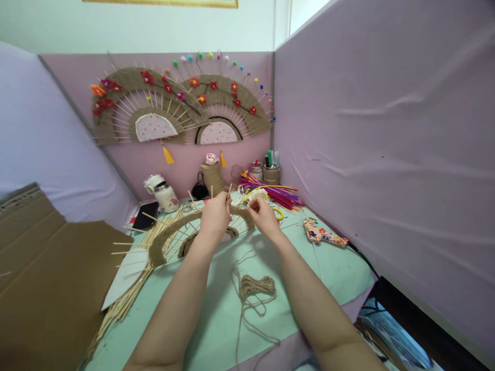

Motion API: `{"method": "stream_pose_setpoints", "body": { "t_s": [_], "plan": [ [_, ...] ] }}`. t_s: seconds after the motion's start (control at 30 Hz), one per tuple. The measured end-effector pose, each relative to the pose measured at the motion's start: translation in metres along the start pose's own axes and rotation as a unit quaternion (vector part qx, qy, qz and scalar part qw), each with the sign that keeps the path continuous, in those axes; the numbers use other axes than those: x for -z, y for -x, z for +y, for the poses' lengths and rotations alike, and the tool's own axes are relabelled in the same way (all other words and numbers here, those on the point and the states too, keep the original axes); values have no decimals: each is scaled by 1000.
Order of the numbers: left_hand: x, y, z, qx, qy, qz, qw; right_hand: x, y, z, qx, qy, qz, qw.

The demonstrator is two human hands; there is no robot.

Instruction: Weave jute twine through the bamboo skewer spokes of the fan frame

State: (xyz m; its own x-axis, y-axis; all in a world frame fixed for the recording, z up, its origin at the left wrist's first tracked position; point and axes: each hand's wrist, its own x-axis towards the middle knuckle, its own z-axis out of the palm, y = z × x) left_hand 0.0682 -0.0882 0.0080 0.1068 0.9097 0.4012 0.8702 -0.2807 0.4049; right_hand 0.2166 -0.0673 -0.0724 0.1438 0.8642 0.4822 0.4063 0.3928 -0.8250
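A half-round fan frame [158, 245] of thin sticks and brown burlap bands is tilted up over the green tabletop. My left hand [215, 215] is closed on its upper edge, near the middle, with a stick rising beside the fingers. At the frame's right end, my right hand [263, 214] pinches at the burlap band; whether it holds a strand there is too small to tell. Below the hands lies a bundle of jute twine [258, 286], its loose strands trailing toward the front edge. A bunch of thin sticks [129, 293] lies under the fan's left side.
Finished fans [154, 105] hang on the back panel. Along the back stand a white bottle [162, 194], a twine spool [213, 178] and a pen holder [271, 174]. Colourful pipe cleaners [276, 193] lie nearby. A flowered glue gun [324, 233] rests right, its cord running off the table. Cardboard [58, 278] stands left.
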Motion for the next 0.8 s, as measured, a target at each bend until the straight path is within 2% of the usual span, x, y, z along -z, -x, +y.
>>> {"method": "stream_pose_setpoints", "body": {
  "t_s": [0.27, 0.43, 0.8],
  "plan": [
    [8, 4, 0, 12, 0, -7, 1000, 21, -8, 4, -49, -88, 53, 993],
    [9, 4, 0, 4, -23, -10, 1000, 26, -8, -2, -10, -129, 94, 987],
    [10, 10, 4, 7, 10, -47, 999, 30, -8, -1, 41, -27, 155, 987]
  ]
}}
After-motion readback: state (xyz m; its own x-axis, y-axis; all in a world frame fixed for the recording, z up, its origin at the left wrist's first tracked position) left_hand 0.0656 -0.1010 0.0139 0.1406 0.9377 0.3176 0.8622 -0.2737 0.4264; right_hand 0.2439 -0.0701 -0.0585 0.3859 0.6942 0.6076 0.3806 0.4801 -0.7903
